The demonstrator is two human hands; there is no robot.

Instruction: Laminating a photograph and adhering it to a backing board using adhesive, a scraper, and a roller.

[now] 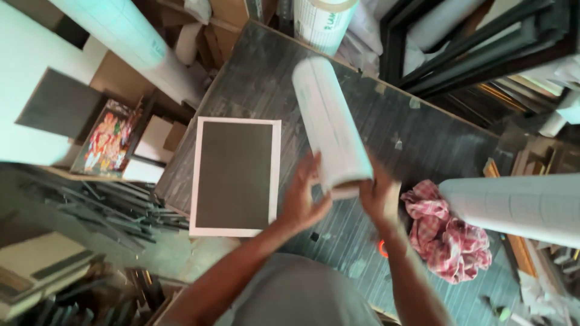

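A long white roll of film (329, 121) lies tilted above the dark worktable (417, 139), its near end between my hands. My left hand (304, 199) has its fingers spread, palm against the left side of the roll's near end. On the right side of that end, my right hand (377, 194) cups it. Left of the hands a dark rectangular board with a white border (234, 175) lies flat on the table.
A red-and-white checked cloth (450, 232) lies bunched at the right. Another large white roll (519, 205) juts in from the right, and more rolls (326, 21) stand at the back. A colourful picture (109, 136) and stacked frame strips (103, 208) sit at the left.
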